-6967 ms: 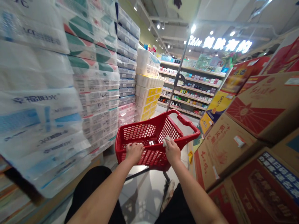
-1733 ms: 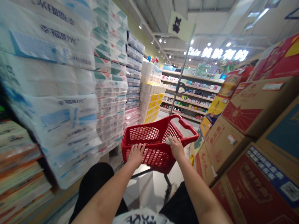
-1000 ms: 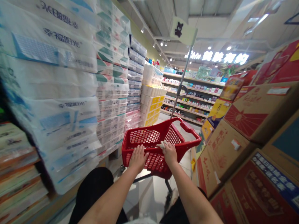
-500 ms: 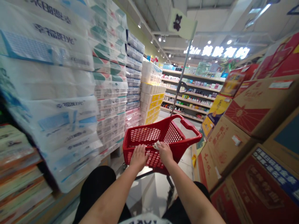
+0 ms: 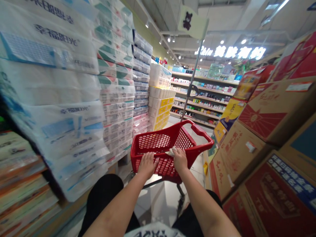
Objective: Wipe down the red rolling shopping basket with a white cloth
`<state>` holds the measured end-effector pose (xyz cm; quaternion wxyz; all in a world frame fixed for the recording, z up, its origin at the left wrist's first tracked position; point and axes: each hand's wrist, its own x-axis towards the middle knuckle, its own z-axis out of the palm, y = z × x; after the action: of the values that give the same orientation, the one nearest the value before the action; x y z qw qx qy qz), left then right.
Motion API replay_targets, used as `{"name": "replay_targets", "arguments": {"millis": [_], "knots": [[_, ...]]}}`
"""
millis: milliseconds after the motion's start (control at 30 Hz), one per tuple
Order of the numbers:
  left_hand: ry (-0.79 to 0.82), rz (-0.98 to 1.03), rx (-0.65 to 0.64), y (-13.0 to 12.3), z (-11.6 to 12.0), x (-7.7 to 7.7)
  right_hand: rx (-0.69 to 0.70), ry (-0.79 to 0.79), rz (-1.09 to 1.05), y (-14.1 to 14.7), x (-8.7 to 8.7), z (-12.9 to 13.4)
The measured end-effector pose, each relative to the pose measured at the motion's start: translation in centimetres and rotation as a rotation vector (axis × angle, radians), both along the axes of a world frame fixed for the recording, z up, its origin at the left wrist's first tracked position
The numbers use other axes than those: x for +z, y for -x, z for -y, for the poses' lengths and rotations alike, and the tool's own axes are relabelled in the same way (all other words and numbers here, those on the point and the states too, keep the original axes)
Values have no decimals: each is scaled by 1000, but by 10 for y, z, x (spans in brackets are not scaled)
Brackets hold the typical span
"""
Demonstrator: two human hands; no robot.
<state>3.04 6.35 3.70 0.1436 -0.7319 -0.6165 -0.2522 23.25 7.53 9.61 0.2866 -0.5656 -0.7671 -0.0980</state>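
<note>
A red plastic shopping cart [image 5: 158,168] stands side-on in front of me, its push handle [image 5: 200,130] to the right. My left hand [image 5: 147,164] is closed over the near rim, fingers across the top and thumb on my side. Further right on the same rim, my right hand [image 5: 181,159] presses a crumpled white cloth or tissue [image 5: 171,151] against the edge. Most of that cloth is hidden under the fingers. Through its grid walls the basket shows no goods.
Tall stacks of wrapped tissue packs [image 5: 71,108] line the left. Cardboard cartons [image 5: 254,112] are piled on the right. A pole [image 5: 191,82] with a bear flag [image 5: 192,22] rises behind the cart. Stocked shelves [image 5: 204,95] stand at the back.
My right hand has slid a little to the right along the rim with the white cloth. My left hand keeps its place on the rim.
</note>
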Motion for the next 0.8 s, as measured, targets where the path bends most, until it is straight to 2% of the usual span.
{"name": "replay_targets", "arguments": {"millis": [167, 300, 367, 533, 667, 733, 800], "knots": [[-24, 1, 2, 0, -1, -2, 172, 27, 104, 10, -8, -1], [-24, -3, -24, 2, -3, -2, 5, 59, 21, 8, -4, -1], [-24, 1, -21, 2, -2, 1, -4, 71, 55, 6, -2, 1], [24, -9, -42, 2, 1, 8, 85, 116, 129, -6, 5, 6], [51, -14, -43, 2, 1, 8, -70, 90, 35, -12, 9, 6], [55, -16, -24, 2, 1, 7, -38, 84, 39, -2, 8, 6], [62, -28, -18, 3, 0, 8, 79, 81, 73, 9, 7, 6]]}}
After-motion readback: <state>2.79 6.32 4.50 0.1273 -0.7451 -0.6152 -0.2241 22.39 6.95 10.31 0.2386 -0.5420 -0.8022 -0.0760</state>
